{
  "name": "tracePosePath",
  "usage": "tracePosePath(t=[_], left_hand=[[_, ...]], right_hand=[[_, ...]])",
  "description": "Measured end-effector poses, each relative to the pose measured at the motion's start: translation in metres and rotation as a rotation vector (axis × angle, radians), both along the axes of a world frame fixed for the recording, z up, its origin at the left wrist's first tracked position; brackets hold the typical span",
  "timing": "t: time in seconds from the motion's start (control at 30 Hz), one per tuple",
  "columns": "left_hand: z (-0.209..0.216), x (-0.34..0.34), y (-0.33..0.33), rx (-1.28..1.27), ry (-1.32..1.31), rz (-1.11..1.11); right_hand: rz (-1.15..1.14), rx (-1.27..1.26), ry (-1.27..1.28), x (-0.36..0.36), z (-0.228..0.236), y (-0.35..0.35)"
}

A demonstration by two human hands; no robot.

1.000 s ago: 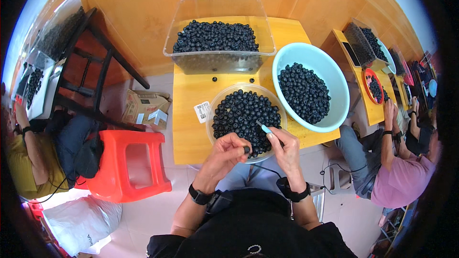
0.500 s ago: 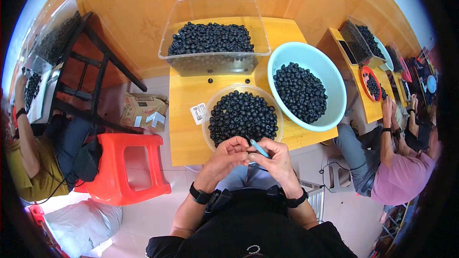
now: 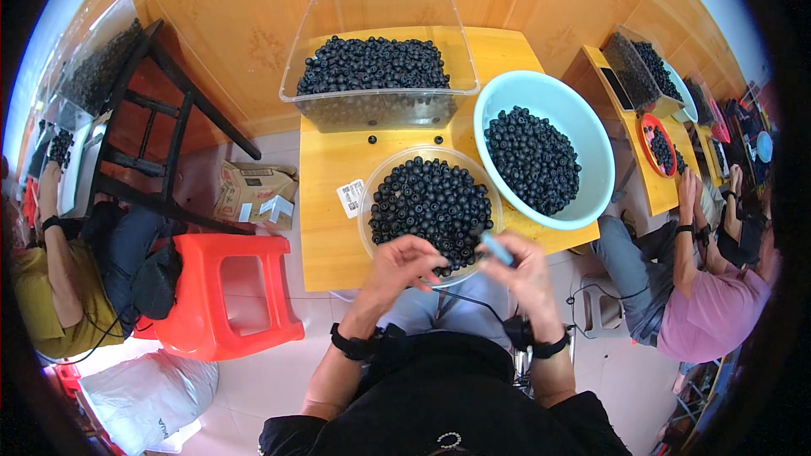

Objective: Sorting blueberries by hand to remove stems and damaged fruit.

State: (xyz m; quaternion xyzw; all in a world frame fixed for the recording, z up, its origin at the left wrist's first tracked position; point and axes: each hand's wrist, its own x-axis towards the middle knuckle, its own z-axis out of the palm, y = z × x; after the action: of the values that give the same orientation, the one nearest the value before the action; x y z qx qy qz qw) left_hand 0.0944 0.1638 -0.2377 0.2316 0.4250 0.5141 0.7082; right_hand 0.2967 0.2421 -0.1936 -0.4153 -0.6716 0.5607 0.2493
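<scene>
My right hand (image 3: 522,274) is closed round a slim light-blue handled tool (image 3: 497,248), smeared by motion; its working end is too blurred to name. Over the near rim of a round clear tub (image 3: 364,232), my left hand (image 3: 400,270) pinches thumb and fingers together. Whatever sits between those fingertips is too small to make out. Small black beads with holes (image 3: 429,207) fill the tub just beyond both hands. Black bands circle both wrists, and a dark cable (image 3: 473,301) runs below the hands.
Behind the tub stands a large clear bin (image 3: 380,110) of black beads, with two loose beads before it. A pale-blue basin (image 3: 596,186) of beads is at right on the yellow table (image 3: 325,257). A red stool (image 3: 228,245) stands left; other people sit both sides.
My hands have moved apart: the right has swung right and slightly up with the blue tool, while the left stays near the tub's front rim.
</scene>
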Motion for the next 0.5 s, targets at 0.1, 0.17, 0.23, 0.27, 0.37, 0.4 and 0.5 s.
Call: tracePosePath(t=[0.1,0.17,0.23,0.27,0.37,0.4,0.5], left_hand=[[-0.002,-0.016,-0.001,0.004,0.341,0.248],[-0.012,-0.027,-0.003,0.054,0.445,0.407],[-0.011,-0.028,-0.003,0.058,0.486,0.422],[-0.010,-0.027,-0.003,0.064,0.524,0.432],[-0.009,-0.016,-0.001,0.040,0.646,0.312],[-0.012,-0.011,0.001,0.039,0.648,0.308],[-0.025,0.009,0.001,0.239,0.907,0.156]], right_hand=[[-0.314,0.327,0.043,0.018,0.004,0.043],[-0.526,0.410,0.117,0.025,0.012,0.062],[-0.591,0.482,0.133,0.028,0.027,0.062],[-0.592,0.480,0.133,0.029,0.021,0.061],[-0.529,0.453,0.106,0.024,0.002,0.045],[-0.509,0.491,0.070,0.023,-0.013,0.041],[-0.449,0.439,0.038,0.019,-0.030,0.024]])
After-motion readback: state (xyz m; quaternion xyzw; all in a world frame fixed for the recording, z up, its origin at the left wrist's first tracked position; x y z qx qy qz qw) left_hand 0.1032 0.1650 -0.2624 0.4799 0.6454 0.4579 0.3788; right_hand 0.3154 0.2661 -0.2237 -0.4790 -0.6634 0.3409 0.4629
